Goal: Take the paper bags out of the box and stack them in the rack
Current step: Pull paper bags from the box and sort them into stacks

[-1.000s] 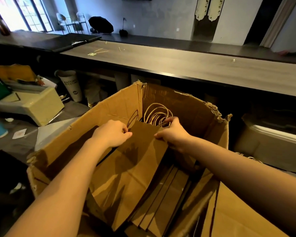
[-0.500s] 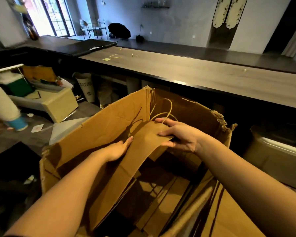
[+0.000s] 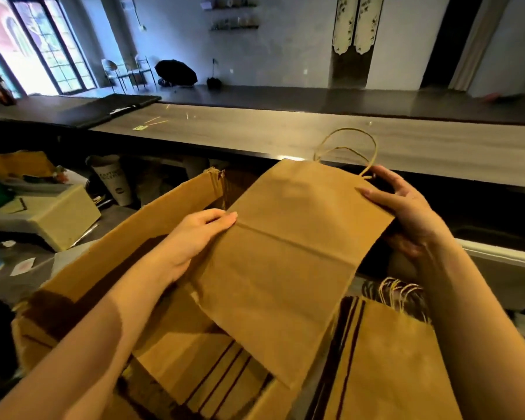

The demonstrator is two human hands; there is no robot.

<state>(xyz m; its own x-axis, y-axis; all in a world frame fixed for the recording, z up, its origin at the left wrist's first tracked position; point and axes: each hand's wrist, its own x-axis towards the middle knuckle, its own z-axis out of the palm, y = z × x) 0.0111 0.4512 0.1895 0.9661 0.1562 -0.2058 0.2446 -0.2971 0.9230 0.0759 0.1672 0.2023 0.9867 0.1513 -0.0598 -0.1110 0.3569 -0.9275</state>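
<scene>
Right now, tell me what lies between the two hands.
In the head view, the flat paper bag spans between the left hand and right hand.

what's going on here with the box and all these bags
A person is unpacking flat paper bags from a cardboard box. Both hands hold one bag above the box: the left hand on its left edge, the right hand at the top corner near the handles. More flat bags lie in the box, and another batch sits at lower right. No rack is clearly in view.
</scene>
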